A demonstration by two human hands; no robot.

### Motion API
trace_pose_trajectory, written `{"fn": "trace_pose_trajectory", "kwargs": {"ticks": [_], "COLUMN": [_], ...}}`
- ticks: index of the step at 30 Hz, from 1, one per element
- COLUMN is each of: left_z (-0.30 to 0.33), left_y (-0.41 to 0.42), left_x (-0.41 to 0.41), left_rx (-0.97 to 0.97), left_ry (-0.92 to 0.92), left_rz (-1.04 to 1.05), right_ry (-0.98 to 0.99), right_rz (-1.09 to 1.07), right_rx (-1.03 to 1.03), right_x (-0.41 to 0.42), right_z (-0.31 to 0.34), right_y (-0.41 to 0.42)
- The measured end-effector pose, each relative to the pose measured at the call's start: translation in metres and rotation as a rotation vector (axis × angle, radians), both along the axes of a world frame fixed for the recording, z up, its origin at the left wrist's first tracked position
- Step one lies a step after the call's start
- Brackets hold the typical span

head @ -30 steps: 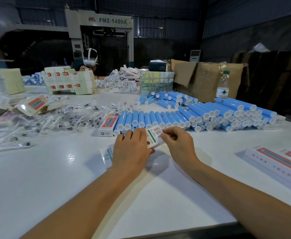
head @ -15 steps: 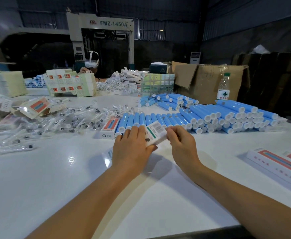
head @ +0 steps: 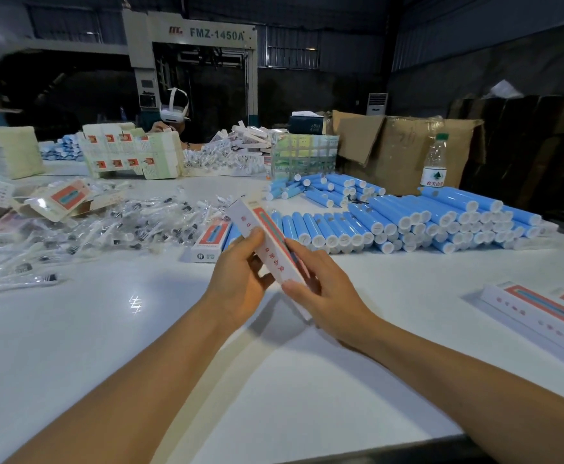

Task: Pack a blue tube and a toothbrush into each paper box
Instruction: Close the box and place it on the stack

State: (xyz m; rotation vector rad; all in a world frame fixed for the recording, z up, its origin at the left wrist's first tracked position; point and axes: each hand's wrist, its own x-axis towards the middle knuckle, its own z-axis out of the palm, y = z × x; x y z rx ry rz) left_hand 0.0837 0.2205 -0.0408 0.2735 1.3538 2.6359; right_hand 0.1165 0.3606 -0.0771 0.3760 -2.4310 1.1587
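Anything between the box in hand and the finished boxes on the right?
Nothing visible. Both hands hold the box tilted above the table; only bare tabletop lies between it and the finished boxes.

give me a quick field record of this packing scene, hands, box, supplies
left hand: grips the held paper box from its left side
right hand: grips the box's near end
held paper box: lifted off the white table, tilted, far end raised
blue tubes: stacked in rows behind the hands
wrapped toothbrushes: loose heap at left
box on table: lies beside the tubes
boxes at right: lying flat near the table's right edge
water bottle: upright behind the tubes
cardboard carton: open, at the back
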Motion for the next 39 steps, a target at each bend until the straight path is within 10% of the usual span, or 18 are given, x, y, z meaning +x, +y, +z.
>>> {"fn": "trace_pose_trajectory", "kwargs": {"ticks": [8, 18, 31, 39], "left_z": [-0.037, -0.058, -0.051, -0.033], "left_y": [-0.011, -0.01, -0.013, -0.006], "left_x": [-0.039, -0.076, -0.065, -0.02], "left_rx": [-0.572, -0.75, -0.824, -0.82], "left_ry": [0.103, 0.077, 0.08, 0.181], "left_rz": [0.216, 0.041, 0.027, 0.156], "right_ry": [-0.029, -0.204, -0.273, 0.1], "right_rz": [-0.257, -0.642, -0.781, -0.48], "right_rx": [0.364, 0.746, 0.808, 0.469], "right_x": [0.012, 0.132, 0.156, 0.068], "right_z": [0.038, 0.016, 0.022, 0.059], "right_y": [0.038, 0.171, 0.214, 0.105]}}
